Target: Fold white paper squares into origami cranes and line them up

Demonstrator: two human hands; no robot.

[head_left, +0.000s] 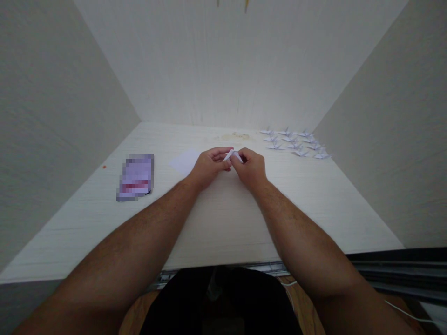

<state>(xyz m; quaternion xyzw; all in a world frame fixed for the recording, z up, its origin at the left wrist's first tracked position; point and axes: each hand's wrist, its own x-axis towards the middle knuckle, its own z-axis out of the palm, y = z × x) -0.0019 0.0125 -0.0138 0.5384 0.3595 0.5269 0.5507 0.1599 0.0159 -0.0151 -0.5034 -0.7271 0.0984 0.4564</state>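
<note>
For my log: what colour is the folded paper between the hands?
White, in the head view: folded paper held by left hand and right hand.

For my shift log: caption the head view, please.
Left hand and right hand pinch a folded white paper over the desk, paper cranes at right.
</note>
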